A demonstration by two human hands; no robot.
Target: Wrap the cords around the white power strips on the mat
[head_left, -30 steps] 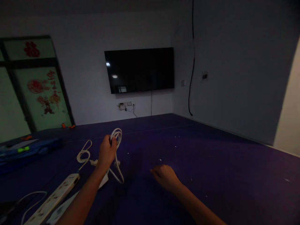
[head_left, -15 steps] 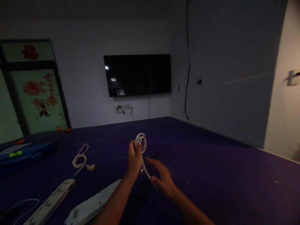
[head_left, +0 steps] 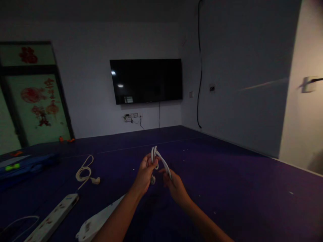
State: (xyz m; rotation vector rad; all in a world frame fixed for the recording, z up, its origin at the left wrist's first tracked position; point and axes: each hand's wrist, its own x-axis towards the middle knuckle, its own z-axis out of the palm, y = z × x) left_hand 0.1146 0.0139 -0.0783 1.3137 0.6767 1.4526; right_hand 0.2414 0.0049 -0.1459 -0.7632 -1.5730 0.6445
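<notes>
A coiled white power cord [head_left: 153,153] is held up in front of me, pinched in my left hand [head_left: 145,173]. From the top of the coil a stretch of cord slants down to my right hand [head_left: 174,184], whose fingers are closed on it. The cord's plug [head_left: 152,179] dangles just below my left hand. Under my left forearm lies a white power strip [head_left: 99,218], partly hidden by the arm.
Another power strip [head_left: 54,216] lies at the lower left, its looped cord and plug [head_left: 95,180] beyond it. Blue fabric [head_left: 37,164] lies on the purple floor [head_left: 227,188] at far left. A television [head_left: 147,80] hangs on the far wall.
My right hand has closed on the cord and lifted it, so the cord now runs from the coil's top. The coil has turned and shifted slightly right with my left hand.
</notes>
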